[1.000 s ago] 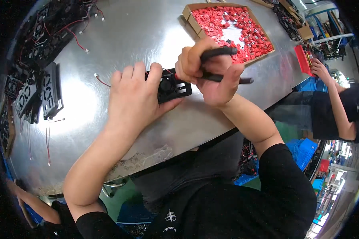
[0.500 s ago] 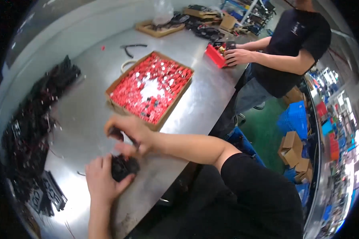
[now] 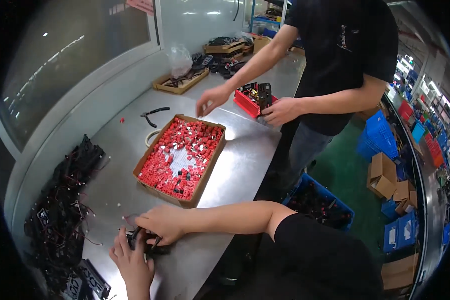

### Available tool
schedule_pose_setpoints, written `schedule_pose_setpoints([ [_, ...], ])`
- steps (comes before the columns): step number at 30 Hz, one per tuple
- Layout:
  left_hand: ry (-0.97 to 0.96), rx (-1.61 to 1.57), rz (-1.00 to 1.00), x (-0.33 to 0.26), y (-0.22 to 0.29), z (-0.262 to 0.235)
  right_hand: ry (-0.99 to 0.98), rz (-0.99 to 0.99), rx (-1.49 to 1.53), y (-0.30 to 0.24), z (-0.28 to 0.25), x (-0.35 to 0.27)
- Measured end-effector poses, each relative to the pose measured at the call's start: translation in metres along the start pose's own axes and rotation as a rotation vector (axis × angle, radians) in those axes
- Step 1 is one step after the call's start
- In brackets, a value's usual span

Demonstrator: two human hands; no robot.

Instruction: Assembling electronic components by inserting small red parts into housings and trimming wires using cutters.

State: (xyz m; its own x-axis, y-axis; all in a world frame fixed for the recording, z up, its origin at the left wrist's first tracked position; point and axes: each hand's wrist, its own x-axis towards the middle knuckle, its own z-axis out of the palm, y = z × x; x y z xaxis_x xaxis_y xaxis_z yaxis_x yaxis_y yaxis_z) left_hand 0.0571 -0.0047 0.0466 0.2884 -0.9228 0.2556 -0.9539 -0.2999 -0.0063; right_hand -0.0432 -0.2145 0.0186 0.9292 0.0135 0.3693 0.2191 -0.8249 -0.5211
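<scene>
My left hand [image 3: 130, 260] is at the table's near left, its fingers bent round a small black part [image 3: 161, 249] that is mostly hidden beneath my hands. Just over it, my right hand [image 3: 162, 223] grips pliers with black handles [image 3: 156, 242], one handle showing below the fingers; the jaws cannot be made out. A thin reddish wire [image 3: 127, 218] pokes out beside the fingertips. Beyond my hands lies a shallow cardboard tray [image 3: 212, 169] full of small red plastic pieces [image 3: 155, 165], with a white sheet showing through the middle.
Black wired parts [image 3: 60, 215] are heaped along the left. Another pair of black pliers [image 3: 155, 116] and a tape roll [image 3: 151, 138] lie past the tray. Across the table, a co-worker [image 3: 340, 65] handles a red bin [image 3: 246, 104]. A blue crate [image 3: 330, 202] stands beside the table.
My view has tilted up. My right hand has come down onto the black part beside my left hand. The co-worker's one hand has left the red bin and reaches toward the tray.
</scene>
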Motion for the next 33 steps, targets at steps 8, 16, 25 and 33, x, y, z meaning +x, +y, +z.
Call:
schedule_pose_setpoints([
  [8,-0.225,-0.544,-0.322,-0.022,-0.019,-0.007,-0.201,0.001,0.038,-0.020,0.017,0.007],
  [16,-0.102,-0.378,-0.044,-0.004,-0.005,0.021,-0.151,-0.107,0.157,-0.038,-0.021,-0.010],
  [25,-0.030,-0.504,0.181,-0.004,0.014,0.024,0.403,-0.180,1.101,-0.030,-0.004,-0.016],
  [33,0.063,-0.376,0.044,-0.003,0.012,0.045,0.419,0.157,1.160,-0.009,-0.004,-0.010],
])
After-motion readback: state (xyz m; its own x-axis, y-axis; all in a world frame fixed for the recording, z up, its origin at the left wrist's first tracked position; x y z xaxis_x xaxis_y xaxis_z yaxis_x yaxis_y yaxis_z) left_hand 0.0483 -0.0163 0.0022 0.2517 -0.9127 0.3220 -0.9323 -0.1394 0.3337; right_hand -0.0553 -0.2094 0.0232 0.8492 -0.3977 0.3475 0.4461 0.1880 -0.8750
